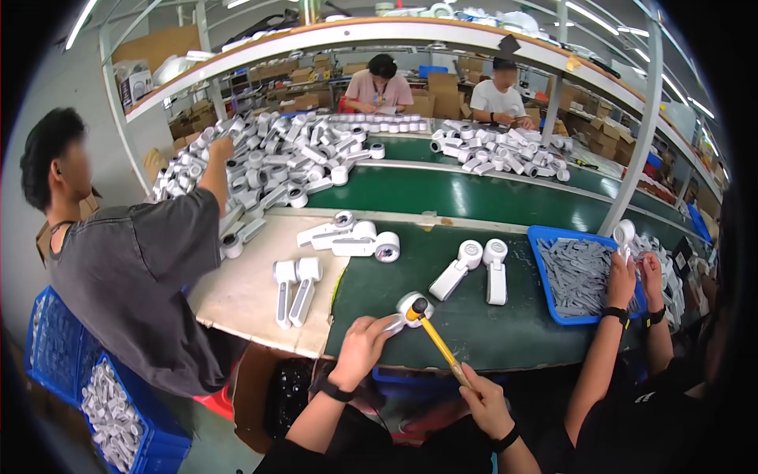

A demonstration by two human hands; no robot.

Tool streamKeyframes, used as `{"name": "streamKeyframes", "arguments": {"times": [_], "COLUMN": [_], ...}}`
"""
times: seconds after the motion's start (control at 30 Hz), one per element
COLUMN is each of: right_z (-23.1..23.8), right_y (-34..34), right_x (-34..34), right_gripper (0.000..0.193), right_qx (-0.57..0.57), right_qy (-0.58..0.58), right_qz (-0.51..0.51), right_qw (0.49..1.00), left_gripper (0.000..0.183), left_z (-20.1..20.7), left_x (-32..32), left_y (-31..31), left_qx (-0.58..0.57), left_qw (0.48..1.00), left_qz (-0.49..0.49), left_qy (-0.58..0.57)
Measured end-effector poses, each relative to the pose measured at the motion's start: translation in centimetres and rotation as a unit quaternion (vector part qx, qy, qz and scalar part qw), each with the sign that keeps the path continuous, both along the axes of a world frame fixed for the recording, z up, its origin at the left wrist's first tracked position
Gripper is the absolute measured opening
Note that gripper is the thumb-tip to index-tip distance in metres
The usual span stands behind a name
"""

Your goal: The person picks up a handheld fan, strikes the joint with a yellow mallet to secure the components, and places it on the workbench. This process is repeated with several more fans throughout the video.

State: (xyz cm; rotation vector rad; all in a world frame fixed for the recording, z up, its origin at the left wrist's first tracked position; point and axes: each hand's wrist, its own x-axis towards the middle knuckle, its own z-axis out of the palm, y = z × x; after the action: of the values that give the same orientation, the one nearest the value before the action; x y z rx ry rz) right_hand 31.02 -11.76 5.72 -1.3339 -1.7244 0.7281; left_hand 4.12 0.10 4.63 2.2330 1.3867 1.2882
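Note:
At the near edge of the green bench, my left hand [359, 349] grips the handle of a white round-headed handheld device [405, 302]. My right hand [488, 404] is wrapped round the lower end of a hammer [440, 343] with a yellow handle and a dark head. The hammer's head is over the device's round head; whether they touch I cannot tell. Two similar white devices [460, 268] [495, 272] lie just beyond my hands. To the left, a pair of them [300, 292] and a few more [355, 238] rest on and beside a pale board.
A blue tray [563, 318] of grey strip-like parts stands right, beside a co-worker's hands [624, 276] holding a white device. Left, another person [134, 253] reaches into a large device pile [268, 158]. A shelf post [642, 118] rises at right; blue crates [162, 430] stand lower left.

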Motion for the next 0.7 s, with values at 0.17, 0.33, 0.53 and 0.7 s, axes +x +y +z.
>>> {"name": "streamKeyframes", "arguments": {"times": [0.17,0.33,0.53,0.7], "right_z": [-2.1,-3.8,-5.4,-5.0], "right_y": [-2.8,-4.2,-5.1,-5.4], "right_x": [1.5,3.5,4.6,4.3], "right_gripper": [0.052,0.053,0.054,0.053], "right_qx": [-0.03,-0.04,-0.054,-0.067], "right_qy": [0.084,0.1,0.127,0.147], "right_qz": [-0.044,-0.072,-0.101,-0.11], "right_qw": [0.995,0.992,0.985,0.981], "left_gripper": [0.033,0.041,0.05,0.078], "left_z": [-0.6,-1.6,1.6,-1.3], "left_x": [-4.7,-7.5,2.9,13.3], "left_y": [0.6,4.6,7.2,10.4], "left_qx": [0.003,0.072,0.088,-0.022], "left_qw": [0.99,0.948,0.988,0.993], "left_qz": [0.139,0.295,0.099,0.022], "left_qy": [0.023,0.09,0.085,0.111]}}
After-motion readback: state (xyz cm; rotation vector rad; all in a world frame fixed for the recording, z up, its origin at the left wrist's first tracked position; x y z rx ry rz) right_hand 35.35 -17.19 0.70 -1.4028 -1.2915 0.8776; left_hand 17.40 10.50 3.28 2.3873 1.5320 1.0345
